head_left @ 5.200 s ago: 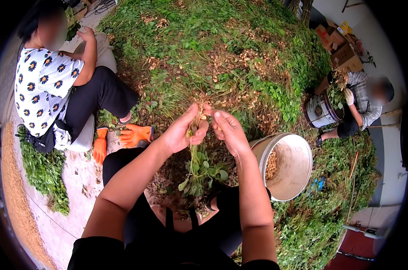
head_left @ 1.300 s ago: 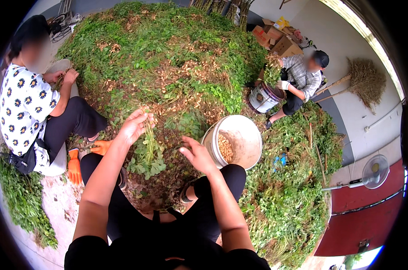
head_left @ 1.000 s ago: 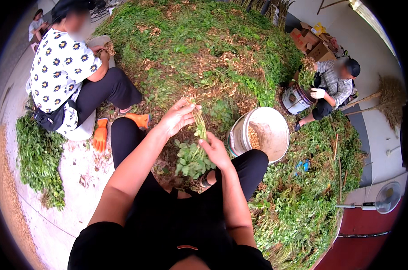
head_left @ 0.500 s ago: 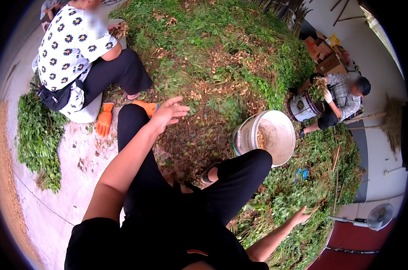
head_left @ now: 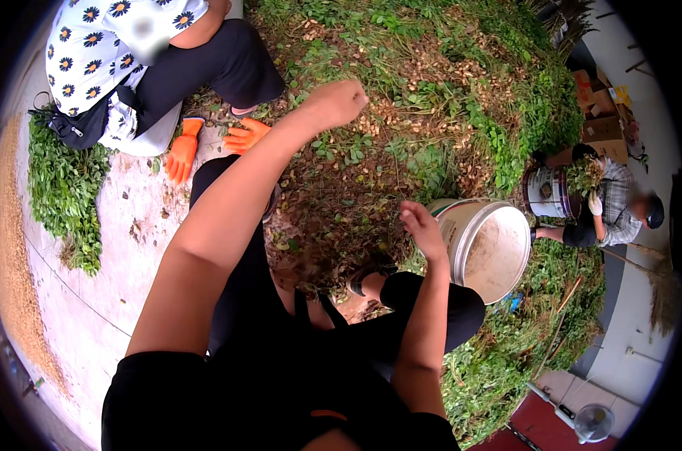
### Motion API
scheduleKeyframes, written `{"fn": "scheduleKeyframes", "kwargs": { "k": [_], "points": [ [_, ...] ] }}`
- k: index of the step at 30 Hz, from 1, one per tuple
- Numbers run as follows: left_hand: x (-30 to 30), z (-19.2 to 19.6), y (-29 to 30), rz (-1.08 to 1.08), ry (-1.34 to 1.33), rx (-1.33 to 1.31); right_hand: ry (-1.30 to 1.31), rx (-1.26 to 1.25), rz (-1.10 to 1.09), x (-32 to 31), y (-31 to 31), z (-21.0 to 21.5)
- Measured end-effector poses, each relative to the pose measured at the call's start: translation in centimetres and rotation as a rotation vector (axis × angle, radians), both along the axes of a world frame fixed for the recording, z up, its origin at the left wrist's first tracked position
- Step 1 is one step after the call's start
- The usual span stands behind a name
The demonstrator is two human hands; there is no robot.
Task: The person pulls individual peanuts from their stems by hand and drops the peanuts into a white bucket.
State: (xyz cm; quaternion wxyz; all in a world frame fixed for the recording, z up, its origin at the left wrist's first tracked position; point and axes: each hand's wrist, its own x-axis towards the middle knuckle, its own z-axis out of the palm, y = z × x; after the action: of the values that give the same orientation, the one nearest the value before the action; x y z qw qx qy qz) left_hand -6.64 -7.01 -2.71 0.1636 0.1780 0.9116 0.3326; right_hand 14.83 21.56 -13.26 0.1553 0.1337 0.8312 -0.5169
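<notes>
My left hand [head_left: 339, 104] reaches forward over the heap of peanut plants [head_left: 401, 83], its fingers closed. What it grips, if anything, is hidden. Nearer to me, my right hand [head_left: 423, 229] is beside the left rim of a white bucket [head_left: 465, 244]. Its fingers are loosely bent and a little apart, with nothing visible in them. The bucket leans with its mouth toward the right, next to my right knee. Pale peanut pods [head_left: 472, 169] lie scattered among the green leaves and stems.
Two orange gloves [head_left: 182, 154] lie left of my knee. A person in a flower-print shirt [head_left: 93, 56] sits at the left. Another person in a plaid shirt [head_left: 617, 192] works over a second bucket [head_left: 549, 192]. Pulled plants [head_left: 491, 376] cover the ground at my right.
My right hand has swung from the plants at the far right back to the bucket's left side, without the greenery near it. My left hand has stretched farther forward and closed.
</notes>
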Motion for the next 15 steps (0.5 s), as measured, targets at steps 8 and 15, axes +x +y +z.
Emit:
{"fn": "scheduleKeyframes", "kwargs": {
  "k": [8, 15],
  "points": [
    [2.2, -1.0, -0.9, -0.097, 0.4, -0.359, -0.177, 0.583, 0.425, -14.9, -10.1, -23.1],
    [0.8, -2.1, -3.3, -0.065, 0.433, -0.414, -0.1, 0.808, 0.358, -17.2, -12.3, -30.3]
  ]
}}
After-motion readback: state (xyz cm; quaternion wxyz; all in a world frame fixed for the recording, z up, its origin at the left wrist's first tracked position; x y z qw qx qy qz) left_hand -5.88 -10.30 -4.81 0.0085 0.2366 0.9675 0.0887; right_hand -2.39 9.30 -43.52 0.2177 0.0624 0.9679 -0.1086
